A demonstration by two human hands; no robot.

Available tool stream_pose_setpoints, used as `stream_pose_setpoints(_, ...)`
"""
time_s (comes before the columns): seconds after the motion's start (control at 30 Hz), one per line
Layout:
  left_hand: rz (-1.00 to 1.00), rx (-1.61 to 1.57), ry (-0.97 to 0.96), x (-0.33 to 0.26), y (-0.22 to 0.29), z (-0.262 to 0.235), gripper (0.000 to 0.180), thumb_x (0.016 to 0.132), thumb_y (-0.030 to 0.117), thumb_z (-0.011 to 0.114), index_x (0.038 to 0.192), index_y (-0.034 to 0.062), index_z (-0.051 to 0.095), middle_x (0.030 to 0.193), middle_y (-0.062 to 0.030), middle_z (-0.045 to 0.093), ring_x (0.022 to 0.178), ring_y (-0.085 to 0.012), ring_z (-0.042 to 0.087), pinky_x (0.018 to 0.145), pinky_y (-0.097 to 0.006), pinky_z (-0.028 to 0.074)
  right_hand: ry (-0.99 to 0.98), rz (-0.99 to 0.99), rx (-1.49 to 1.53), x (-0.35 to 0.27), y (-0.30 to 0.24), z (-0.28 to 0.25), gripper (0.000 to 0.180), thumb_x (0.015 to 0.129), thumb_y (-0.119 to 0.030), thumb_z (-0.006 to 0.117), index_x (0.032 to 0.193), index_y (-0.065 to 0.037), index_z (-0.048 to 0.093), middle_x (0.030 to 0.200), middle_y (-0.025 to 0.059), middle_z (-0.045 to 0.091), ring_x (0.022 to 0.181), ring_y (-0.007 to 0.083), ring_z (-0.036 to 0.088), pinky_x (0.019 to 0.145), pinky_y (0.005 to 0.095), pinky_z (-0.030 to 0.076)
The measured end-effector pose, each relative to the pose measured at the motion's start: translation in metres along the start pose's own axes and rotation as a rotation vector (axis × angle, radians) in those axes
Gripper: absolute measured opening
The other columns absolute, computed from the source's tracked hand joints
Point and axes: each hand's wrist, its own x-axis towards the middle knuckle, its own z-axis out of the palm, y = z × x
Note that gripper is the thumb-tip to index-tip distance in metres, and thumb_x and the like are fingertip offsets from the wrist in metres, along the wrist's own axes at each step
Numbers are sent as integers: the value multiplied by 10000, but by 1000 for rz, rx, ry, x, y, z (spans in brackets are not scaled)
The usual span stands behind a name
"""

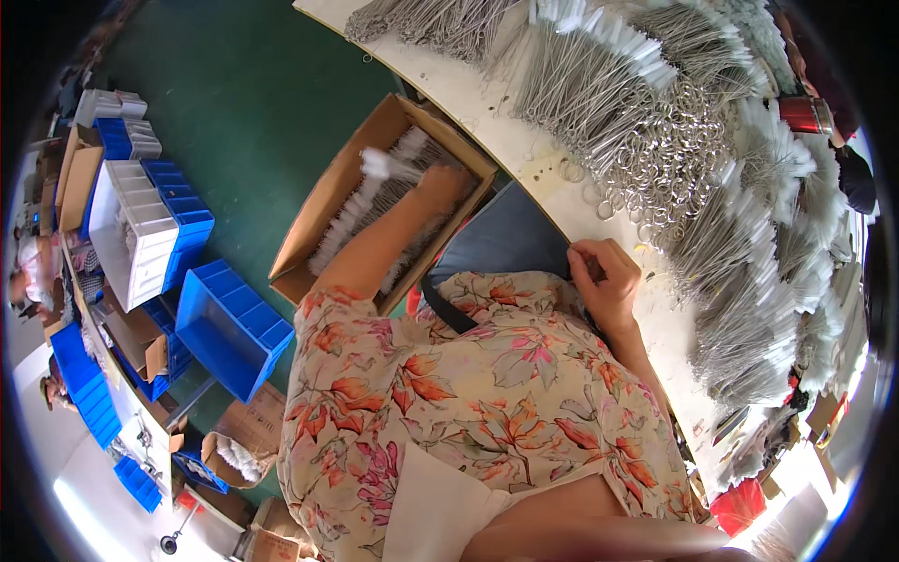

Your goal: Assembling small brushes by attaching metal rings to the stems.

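My left hand (444, 189) reaches down into an open cardboard box (300, 239) at the table's edge. Its fingers are closed round the wire ends of a bunch of wire brushes (386, 169) with white bristle tips; the fingertips are partly hidden. Below that bunch, the box holds rows of similar white-bristled brushes (342, 220). At the table's near edge, my right hand (609, 281) is curled, thumb against fingers, with nothing visible in it. Beyond it lies a big heap of wire brushes (590, 94), their looped metal ends (670, 159) bunched together.
The pale table (562, 201) runs along my right, with a few loose rings on it. A red metal flask (805, 115) stands at its far right. Blue bins (234, 328), a white crate (136, 234) and cardboard boxes (253, 421) are stacked at left on the green floor (253, 84).
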Motion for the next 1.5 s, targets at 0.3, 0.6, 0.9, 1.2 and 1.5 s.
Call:
stream_pose_setpoints(0.3,-363,-672,17,-48,-20,5,298,823,234,562,1030,26,615,975,-145,650,883,-284,619,772,-353,483,-22,7,50,11,0,-12,92,706,-19,681,775,-57,632,640,33,573,479,113,519,448,244,409)
stream_pose_setpoints(0.6,225,-1042,-73,-81,62,-362,267,873,140,555,1064,-44,580,973,-111,633,916,-169,606,833,-298,473,13,173,516,33,15,-94,72,765,-33,664,830,-11,640,726,38,602,596,75,545,534,217,443)
stream_pose_setpoints(0.9,149,-5,741,219,113,-474,185,814,134,563,940,10,619,962,-186,635,880,-322,619,799,-378,478,444,434,659,5,43,-176,51,780,6,633,830,1,628,750,31,614,648,63,562,591,209,458)
stream_pose_setpoints(1.2,-34,582,715,259,89,-467,169,866,206,476,901,99,602,941,-121,633,875,-324,601,748,-433,472,487,463,290,4,62,-244,56,765,-18,649,813,5,632,725,59,607,597,91,559,550,234,448)
stream_pose_setpoints(1.5,319,-253,536,255,234,-430,291,878,301,543,909,17,596,760,-143,633,661,-256,605,629,-360,456,419,494,-35,133,145,-327,227,803,-236,613,836,-15,657,688,113,643,625,159,632,608,265,497)
